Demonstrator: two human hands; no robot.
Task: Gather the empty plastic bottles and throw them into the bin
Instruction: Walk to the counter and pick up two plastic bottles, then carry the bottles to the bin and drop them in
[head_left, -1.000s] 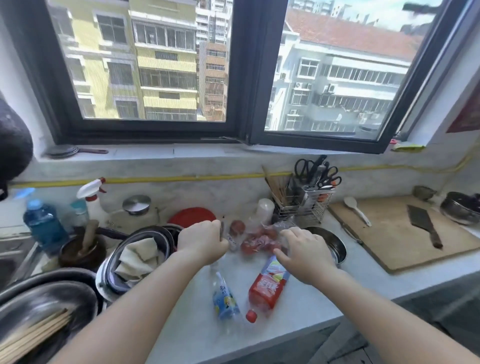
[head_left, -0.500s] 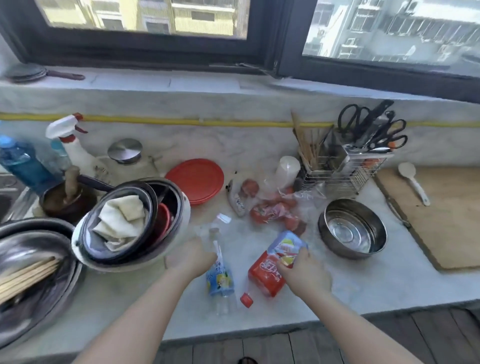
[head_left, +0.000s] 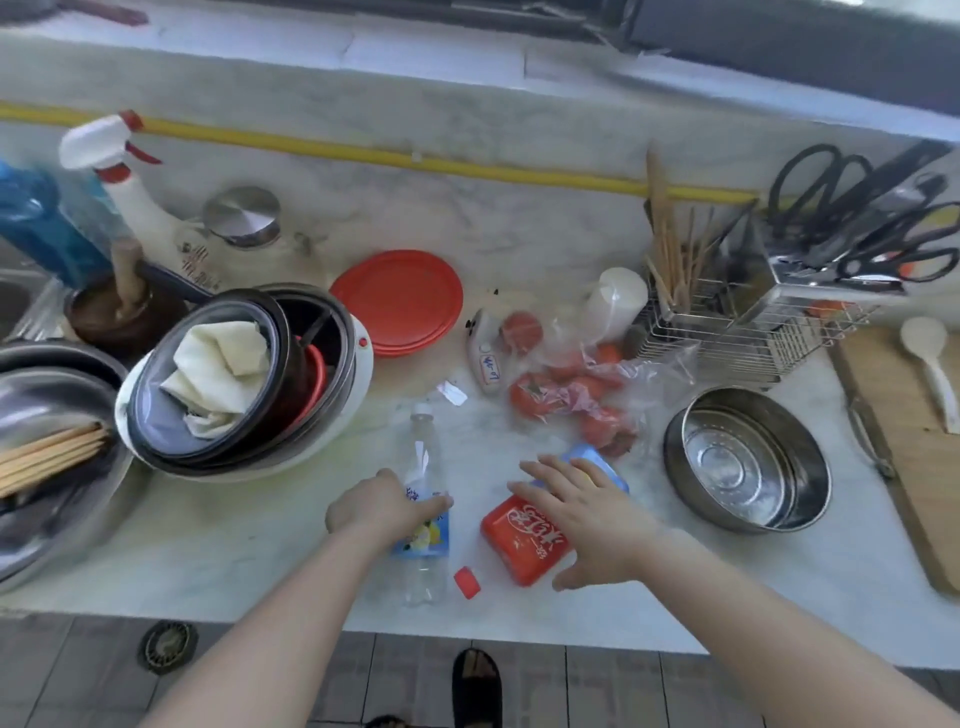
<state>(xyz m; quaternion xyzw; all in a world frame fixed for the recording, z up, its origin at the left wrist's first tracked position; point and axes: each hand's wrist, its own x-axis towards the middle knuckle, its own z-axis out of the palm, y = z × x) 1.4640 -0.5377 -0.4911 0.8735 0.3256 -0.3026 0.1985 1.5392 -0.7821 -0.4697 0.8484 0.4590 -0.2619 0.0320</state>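
Note:
Two empty plastic bottles lie on the marble counter near its front edge. The clear bottle has a blue label and a white cap pointing away from me; my left hand has its fingers curled over the label. To its right lies the red-labelled bottle, with its red cap toward me. My right hand rests on top of it with the fingers spread. No bin is in view.
A bag of tomatoes lies just behind the bottles. A steel bowl stands to the right and stacked pots with a cloth to the left. A red lid, utensil rack and cutting board are farther off.
The view tilted down from the window to the counter. Both hands drew back from the tomato bag to the two bottles; the left fingers now cover the clear bottle's label.

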